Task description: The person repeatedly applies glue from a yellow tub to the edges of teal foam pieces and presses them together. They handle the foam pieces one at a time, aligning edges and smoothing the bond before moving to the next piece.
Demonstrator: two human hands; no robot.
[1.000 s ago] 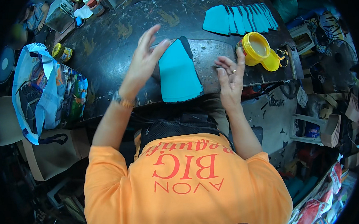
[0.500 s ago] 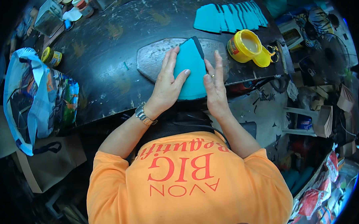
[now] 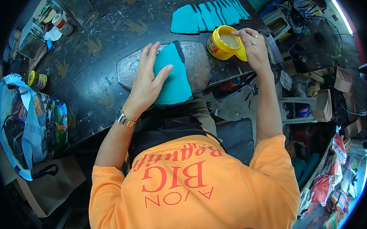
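My left hand [image 3: 147, 81] lies flat on a teal, roughly five-sided sheet piece [image 3: 173, 76], thumb and fingers spread. One slanted edge of this piece has a black strip. It rests on a worn oval board [image 3: 200, 66] at the table's near edge and overhangs it a little. My right hand [image 3: 254, 48] is over the rim of a yellow tub [image 3: 219, 47] holding a pale, paste-like substance. Its fingers are curled, with a fingertip at the tub's mouth; no tool shows in it. The yellow lid [image 3: 242, 54] lies beside the tub, partly behind my hand.
Overlapping teal pieces with black edges [image 3: 206, 16] lie in a row at the back of the dark table [image 3: 99, 56]. A small yellow jar [image 3: 37, 80] and a blue-handled bag [image 3: 28, 125] are at left. A fan [image 3: 321, 41] stands at right, near a white stool [image 3: 289, 110].
My right hand has left the teal piece and moved right to the tub, its fingers now curled. My left hand stays on the piece. The whole view has shifted slightly.
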